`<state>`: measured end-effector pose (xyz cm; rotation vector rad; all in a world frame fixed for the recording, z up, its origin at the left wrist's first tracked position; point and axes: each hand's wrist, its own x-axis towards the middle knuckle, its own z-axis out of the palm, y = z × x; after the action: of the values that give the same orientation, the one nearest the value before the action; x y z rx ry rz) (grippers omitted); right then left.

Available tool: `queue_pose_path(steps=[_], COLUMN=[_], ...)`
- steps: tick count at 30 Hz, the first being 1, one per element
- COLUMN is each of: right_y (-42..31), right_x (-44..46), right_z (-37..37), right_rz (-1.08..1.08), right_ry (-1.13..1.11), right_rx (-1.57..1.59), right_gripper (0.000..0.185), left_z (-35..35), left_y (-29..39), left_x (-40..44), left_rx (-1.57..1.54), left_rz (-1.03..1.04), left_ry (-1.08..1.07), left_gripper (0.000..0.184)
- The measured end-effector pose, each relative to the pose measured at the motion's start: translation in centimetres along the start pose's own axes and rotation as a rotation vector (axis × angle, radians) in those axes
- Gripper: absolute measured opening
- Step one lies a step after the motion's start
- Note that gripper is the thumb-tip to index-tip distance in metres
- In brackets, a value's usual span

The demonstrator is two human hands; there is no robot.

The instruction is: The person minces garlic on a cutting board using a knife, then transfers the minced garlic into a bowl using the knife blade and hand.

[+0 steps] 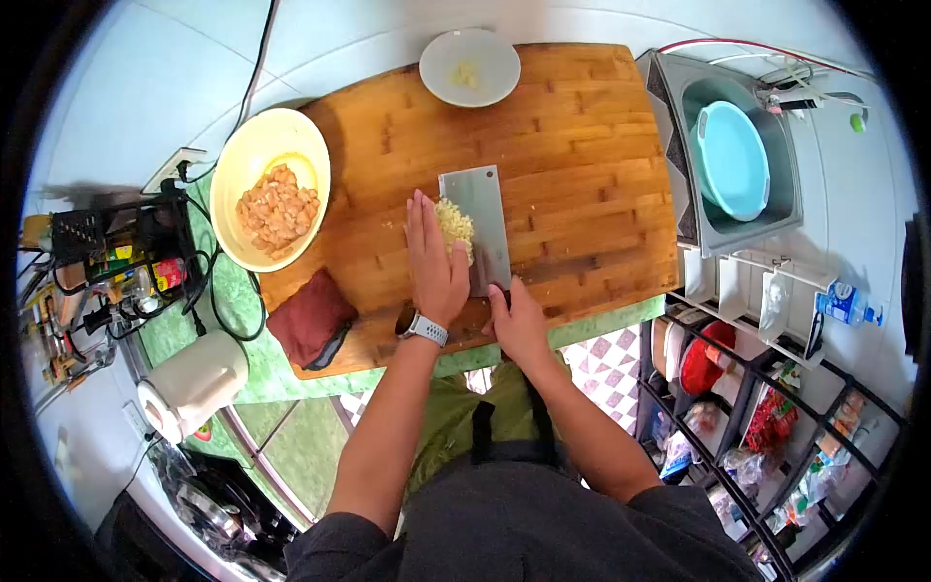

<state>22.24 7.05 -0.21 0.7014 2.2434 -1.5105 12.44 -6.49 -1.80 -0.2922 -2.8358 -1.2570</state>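
My right hand (520, 328) is wrapped round the handle of a cleaver (490, 218), whose broad blade lies nearly flat over the wooden cutting board (582, 165). Against the blade's left side sits a small heap of chopped garlic (454, 225), pale yellow and finely cut. My left hand (433, 267), fingers straight, stands along the heap's left side, so the garlic lies between palm and blade. A white plate (495, 82) with a little pale chopped food rests at the board's far edge. Left of the board is a yellow bowl (225, 209) of diced raw meat (278, 211).
A dark red cloth (308, 315) lies on the board's near left corner. At right, a metal sink (790, 179) holds a blue basin (734, 160). A cream kettle-like appliance (199, 383) and cables stand at left. A black rack (737, 407) fills the lower right.
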Motion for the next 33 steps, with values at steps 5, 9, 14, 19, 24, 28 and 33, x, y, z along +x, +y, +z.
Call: queue_pose_path(steps=[5, 9, 14, 19, 24, 28, 33], right_y=[0.7, -0.2, -0.3, -1.0, 0.9, 1.0, 0.5], right_x=[0.4, 0.1, -0.1, -0.3, 0.1, 0.3, 0.2], right_z=[0.0, -0.5, -0.3, -0.7, 0.3, 0.4, -0.7], right_rz=[-0.020, 0.023, -0.031, 0.017, -0.045, -0.027, -0.007], right_ry=[-0.014, -0.070, -0.018, -0.045, -0.013, -0.023, -0.079], right_rx=[-0.031, 0.023, -0.028, 0.007, -0.047, -0.019, -0.005], right_gripper=[0.033, 0.036, 0.035, 0.035, 0.040, 0.039, 0.041], left_z=[-2.3, -1.7, -2.1, -0.7, 0.3, 0.4, -0.8], left_y=[0.0, -0.8, 0.5, -0.7, -1.7, -2.0, -0.1], left_x=[2.3, 9.0, 17.9, 21.6, 22.3, 22.1, 18.5], left_rx=[-0.065, -0.516, -0.444, -0.129, -0.238, -0.115, -0.115], left_rz=[0.086, -0.085, -0.318, -0.246, -0.161, -0.149, -0.215], left_ry=[0.015, 0.242, 0.232, 0.161, 0.143, 0.125, 0.083], left_gripper=[0.074, 0.076, 0.085, 0.093, 0.091, 0.093, 0.098])
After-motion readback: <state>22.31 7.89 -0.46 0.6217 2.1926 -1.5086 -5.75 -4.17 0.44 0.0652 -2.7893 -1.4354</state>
